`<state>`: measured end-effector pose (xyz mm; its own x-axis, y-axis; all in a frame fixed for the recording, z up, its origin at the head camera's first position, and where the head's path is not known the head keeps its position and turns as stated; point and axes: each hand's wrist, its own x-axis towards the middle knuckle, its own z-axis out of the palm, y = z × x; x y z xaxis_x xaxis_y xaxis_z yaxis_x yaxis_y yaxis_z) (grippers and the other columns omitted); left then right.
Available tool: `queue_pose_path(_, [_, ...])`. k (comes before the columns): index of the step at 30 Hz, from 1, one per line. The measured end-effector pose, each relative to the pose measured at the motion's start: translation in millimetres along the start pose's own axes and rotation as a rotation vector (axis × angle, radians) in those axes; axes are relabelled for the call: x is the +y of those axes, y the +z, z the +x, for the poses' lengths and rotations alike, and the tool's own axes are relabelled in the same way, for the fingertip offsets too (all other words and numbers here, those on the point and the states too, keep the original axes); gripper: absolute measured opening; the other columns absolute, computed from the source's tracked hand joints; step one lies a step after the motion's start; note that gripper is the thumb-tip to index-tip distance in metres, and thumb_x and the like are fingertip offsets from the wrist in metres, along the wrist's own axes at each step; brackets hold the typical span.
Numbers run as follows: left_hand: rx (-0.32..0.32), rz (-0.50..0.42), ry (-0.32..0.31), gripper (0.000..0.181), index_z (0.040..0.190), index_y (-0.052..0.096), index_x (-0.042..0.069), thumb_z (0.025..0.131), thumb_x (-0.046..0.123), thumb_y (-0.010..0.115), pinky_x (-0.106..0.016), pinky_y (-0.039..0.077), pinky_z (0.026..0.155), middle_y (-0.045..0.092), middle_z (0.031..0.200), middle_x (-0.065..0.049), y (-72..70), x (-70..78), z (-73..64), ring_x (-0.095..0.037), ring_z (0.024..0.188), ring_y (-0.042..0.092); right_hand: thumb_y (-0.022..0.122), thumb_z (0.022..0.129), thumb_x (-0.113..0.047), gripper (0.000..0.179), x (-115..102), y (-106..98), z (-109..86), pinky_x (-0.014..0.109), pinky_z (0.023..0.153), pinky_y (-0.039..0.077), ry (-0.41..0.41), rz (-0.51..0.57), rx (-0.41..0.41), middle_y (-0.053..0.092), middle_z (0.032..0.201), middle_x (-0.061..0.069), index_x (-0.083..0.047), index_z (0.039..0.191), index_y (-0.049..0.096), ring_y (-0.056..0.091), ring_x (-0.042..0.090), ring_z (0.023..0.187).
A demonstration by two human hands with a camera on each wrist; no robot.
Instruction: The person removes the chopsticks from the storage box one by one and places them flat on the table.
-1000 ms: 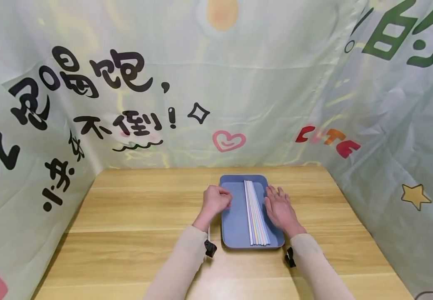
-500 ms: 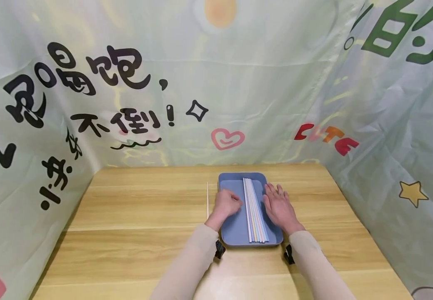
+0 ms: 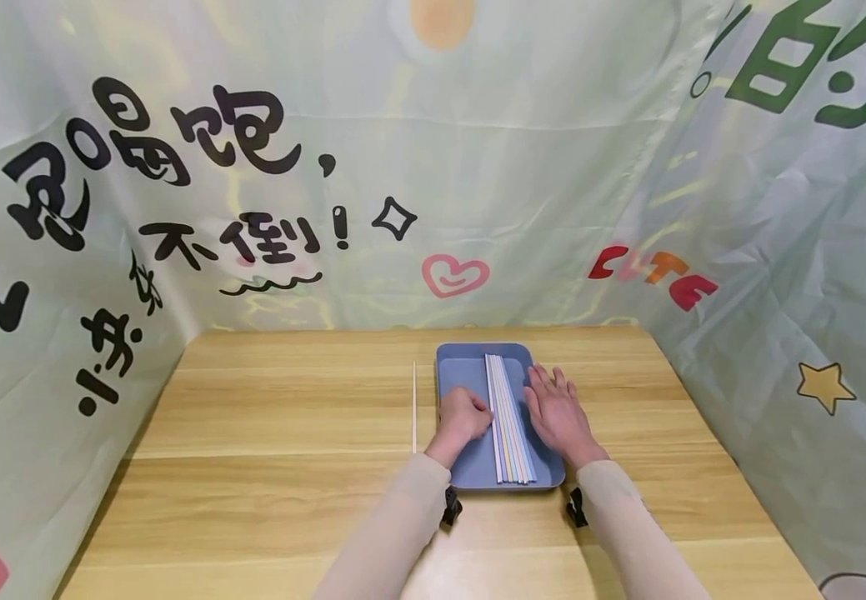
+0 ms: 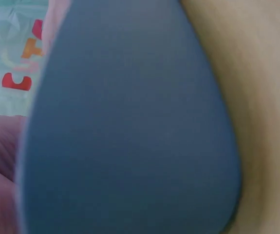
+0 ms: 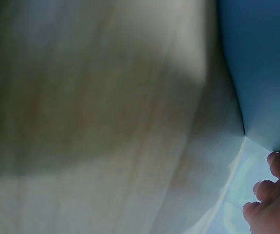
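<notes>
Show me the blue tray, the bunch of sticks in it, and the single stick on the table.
Blue tray (image 3: 465, 372): head view, bare floor near the far left corner.
Bunch of sticks (image 3: 508, 425): head view, its middle.
Single stick (image 3: 414, 408): head view, midway along its visible length.

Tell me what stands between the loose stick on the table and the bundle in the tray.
Two things stand between the loose stick and the bundle: the raised left wall of the blue tray, and the left hand, at the bundle's left edge. The right hand is beyond the bundle.
</notes>
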<state>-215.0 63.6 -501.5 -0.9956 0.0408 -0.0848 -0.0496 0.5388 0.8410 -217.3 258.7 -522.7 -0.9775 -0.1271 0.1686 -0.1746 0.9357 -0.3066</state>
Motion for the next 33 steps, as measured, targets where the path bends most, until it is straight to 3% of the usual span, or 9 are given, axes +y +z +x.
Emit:
queue_pose_path(12, [0.012,0.001,-0.034,0.015,0.079,0.075,0.008,0.084,0.013,0.089,-0.024,0.049,0.057,0.069,0.072,-0.001,6.2,-3.3,3.4,-0.011,0.060,0.062,0.032,0.116,-0.029,0.055,-0.7,-1.3,1.8,0.069,0.127,0.021,0.006,-0.004,-0.010,0.037,0.167,0.025,0.005,0.159,0.038,0.025,0.054,0.156])
queue_pose_path(27, [0.018,0.046,-0.038,0.023,0.076,0.070,0.010,0.084,0.016,0.091,-0.024,0.044,0.056,0.063,0.072,0.000,9.2,-4.8,5.0,-0.013,0.065,0.056,0.030,0.116,-0.030,0.056,0.1,2.8,0.9,0.068,0.127,0.020,0.015,-0.007,-0.011,0.035,0.168,0.025,0.003,0.160,0.036,0.024,0.054,0.156])
queue_pose_path(33, [-0.014,0.043,-0.062,0.024,0.072,0.066,0.010,0.084,0.007,0.087,-0.025,0.053,0.059,0.064,0.067,0.000,4.9,-0.3,3.8,-0.013,0.061,0.061,0.031,0.116,-0.030,0.056,1.0,2.2,1.0,0.068,0.128,0.019,0.020,0.001,-0.021,0.034,0.168,0.024,0.003,0.161,0.035,0.022,0.053,0.157])
